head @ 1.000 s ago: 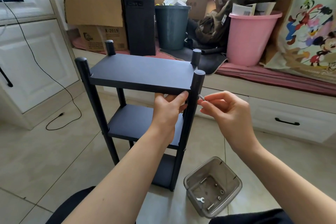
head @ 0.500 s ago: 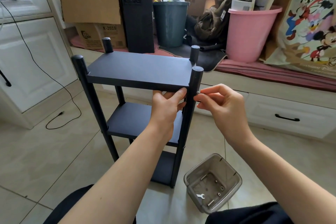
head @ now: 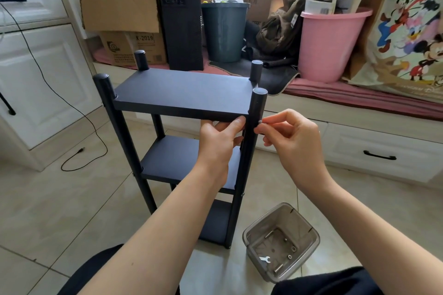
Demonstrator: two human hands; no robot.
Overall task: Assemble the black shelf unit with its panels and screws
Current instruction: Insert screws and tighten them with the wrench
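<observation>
Right hand [head: 293, 141]: here the thumb and forefinger pinch a small silver screw [head: 260, 122], its tip touching the outer side of the near right post [head: 254, 127], level with the top panel; the other fingers curl loosely below.
Left hand [head: 219, 139]: its thumb lies along the front edge of the top panel [head: 182, 91], beside that same post, and the fingers curl under the board, so it grips the panel from below.
Shelf unit [head: 172, 160]: black, upright on the tiled floor, right in front of the person; three panels sit between four round posts, whose capped tops stand up above the top board.
Middle panel [head: 167, 158]: below the left wrist, partly hidden by the forearm.
Bottom panel [head: 213, 220]: low near the floor, mostly behind the left arm.
Clear tub [head: 309, 239]: on the floor just beside the foot of the near right post; inside lie a small white spanner [head: 264, 259], a few washers or nuts and some metal pins, too small to count surely.
Behind the shelf: a black computer tower [head: 181, 21], a dark bin [head: 224, 31], a pink bucket [head: 330, 43] and cardboard boxes [head: 119, 5] on a low bench.
Left side: white cabinets [head: 36, 74], with a black cable [head: 79, 112] trailing onto the floor.
</observation>
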